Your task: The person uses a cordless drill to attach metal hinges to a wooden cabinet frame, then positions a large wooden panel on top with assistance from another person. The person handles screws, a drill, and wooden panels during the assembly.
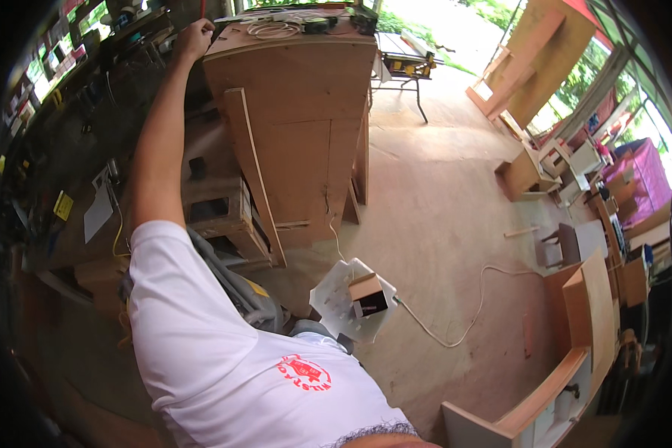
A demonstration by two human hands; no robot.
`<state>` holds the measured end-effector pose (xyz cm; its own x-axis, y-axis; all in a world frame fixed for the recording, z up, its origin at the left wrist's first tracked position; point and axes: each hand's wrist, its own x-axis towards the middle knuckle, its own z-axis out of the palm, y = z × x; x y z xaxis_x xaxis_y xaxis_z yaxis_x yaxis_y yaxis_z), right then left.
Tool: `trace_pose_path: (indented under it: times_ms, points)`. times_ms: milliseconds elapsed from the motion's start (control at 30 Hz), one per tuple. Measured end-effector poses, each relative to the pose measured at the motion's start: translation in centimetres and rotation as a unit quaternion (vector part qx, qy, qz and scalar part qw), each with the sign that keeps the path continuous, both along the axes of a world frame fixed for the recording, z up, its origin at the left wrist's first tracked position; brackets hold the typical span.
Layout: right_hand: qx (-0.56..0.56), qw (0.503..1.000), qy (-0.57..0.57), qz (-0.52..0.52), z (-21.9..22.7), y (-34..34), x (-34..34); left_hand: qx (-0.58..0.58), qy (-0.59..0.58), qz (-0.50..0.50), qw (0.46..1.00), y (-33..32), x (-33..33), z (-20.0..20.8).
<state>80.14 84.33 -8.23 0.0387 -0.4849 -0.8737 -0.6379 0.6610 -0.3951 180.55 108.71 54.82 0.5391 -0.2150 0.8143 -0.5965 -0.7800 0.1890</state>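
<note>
My left hand [195,40] is stretched far out at the upper left, beside the left corner of a large brown wooden cabinet [291,97]. Its fingers are closed around a thin red stick-like thing [203,9], whose upper end runs out of the picture. A coil of pale cable [273,30] lies on the cabinet's top, close to that hand, with dark tools at the back. Nowhere in the picture does my right hand show.
On the floor stands a white plastic crate-like holder [340,322] with a small cardboard box [369,293] in it. A pale cord [449,345] trails across the floor. Cluttered shelves line the left; a curved wooden counter [545,384] stands right, a folding-leg work table [403,69] behind.
</note>
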Motion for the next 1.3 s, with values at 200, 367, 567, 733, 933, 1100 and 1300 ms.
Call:
trace_pose_path:
  times_ms: [200, 367, 567, 733, 933, 1100, 1300]
  points:
    - [-0.041, 0.993, -0.021, -0.113, -3.4, 1.3, 1.6, 0.176, 0.089, 0.04, 0.98, -0.6, 7.8, -0.7]
    - [-0.121, 0.978, -0.069, -0.156, -3.5, 0.7, 1.9, 0.197, 0.17, -0.049, 0.964, -0.5, 11.3, -1.0]
    - [-0.11, 0.977, -0.038, -0.181, 4.3, -2.0, 6.3, 0.182, 0.153, -0.055, 0.97, -1.9, 13.3, -1.0]
    - [-0.115, 0.979, -0.015, -0.17, 7.9, -1.0, 8.6, 0.127, 0.11, -0.113, 0.979, -3.7, 16.0, -2.2]
    - [-0.103, 0.982, -0.014, -0.157, 5.6, 2.2, 8.1, 0.197, 0.165, -0.075, 0.963, -3.2, 18.3, -1.2]
    - [-0.085, 0.983, -0.018, -0.162, 2.6, 2.6, 8.5, 0.271, 0.068, 0.011, 0.96, -4.0, 17.4, -1.9]
    - [-0.087, 0.981, -0.041, -0.169, -1.5, 3.4, 6.0, 0.061, 0.131, 0.057, 0.988, -5.3, 12.0, -0.6]
